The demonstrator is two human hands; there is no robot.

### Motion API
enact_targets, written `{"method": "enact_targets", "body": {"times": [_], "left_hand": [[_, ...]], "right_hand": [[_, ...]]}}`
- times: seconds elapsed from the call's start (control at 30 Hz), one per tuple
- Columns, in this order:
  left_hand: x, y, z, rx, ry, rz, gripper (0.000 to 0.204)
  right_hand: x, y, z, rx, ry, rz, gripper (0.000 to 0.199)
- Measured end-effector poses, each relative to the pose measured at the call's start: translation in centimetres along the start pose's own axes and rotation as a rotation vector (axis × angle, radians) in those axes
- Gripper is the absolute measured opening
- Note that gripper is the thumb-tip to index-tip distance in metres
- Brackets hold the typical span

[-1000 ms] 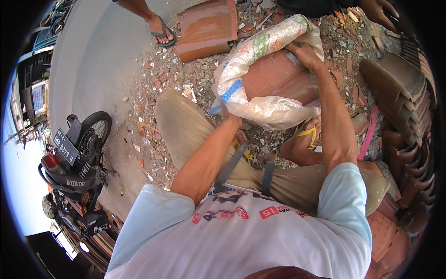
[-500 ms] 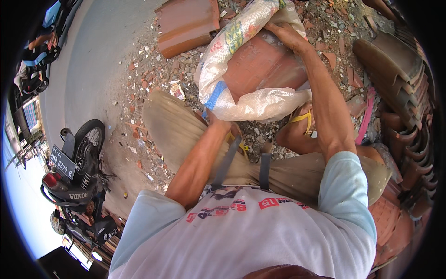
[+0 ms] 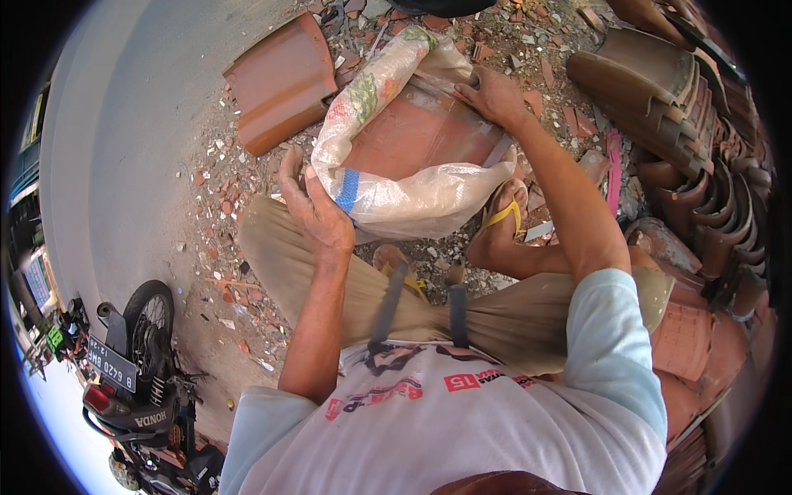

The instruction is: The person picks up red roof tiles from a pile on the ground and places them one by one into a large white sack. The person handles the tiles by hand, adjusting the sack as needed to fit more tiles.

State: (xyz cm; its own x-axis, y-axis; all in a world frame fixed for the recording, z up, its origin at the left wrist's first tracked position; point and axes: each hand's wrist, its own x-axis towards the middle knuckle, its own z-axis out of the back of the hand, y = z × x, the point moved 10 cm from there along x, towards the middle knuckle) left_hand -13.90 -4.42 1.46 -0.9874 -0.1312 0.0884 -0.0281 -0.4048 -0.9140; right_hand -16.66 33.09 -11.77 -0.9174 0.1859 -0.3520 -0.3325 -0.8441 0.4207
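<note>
Here, one sack holds maybe one tile; left hand lies spread on it, right hand pinches its rim.

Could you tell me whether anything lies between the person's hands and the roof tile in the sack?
Nothing blocks the right hand: it rests directly on the tile. The left hand meets only the sack, whose woven cloth lies between it and the tile.

The person is wearing a pale, short-sleeved cotton T-shirt with red and dark printed lettering across the chest, its sleeves ending above the elbows. They are also wearing loose khaki trousers and yellow-strapped rubber flip-flop sandals, and both forearms are showing bare.
</note>
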Motion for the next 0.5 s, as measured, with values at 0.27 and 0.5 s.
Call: {"method": "enact_targets", "body": {"times": [0.27,0.5], "left_hand": [[-0.3,-9.8,-23.7,0.566,1.171,-0.553,0.057],[0.6,-0.7,-32.1,0.921,1.201,-0.755,0.067]], "right_hand": [[-4.0,-5.5,-2.2,0.038,0.235,-0.306,0.062],[-4.3,-8.8,-5.1,0.569,0.015,-0.411,0.046]]}}
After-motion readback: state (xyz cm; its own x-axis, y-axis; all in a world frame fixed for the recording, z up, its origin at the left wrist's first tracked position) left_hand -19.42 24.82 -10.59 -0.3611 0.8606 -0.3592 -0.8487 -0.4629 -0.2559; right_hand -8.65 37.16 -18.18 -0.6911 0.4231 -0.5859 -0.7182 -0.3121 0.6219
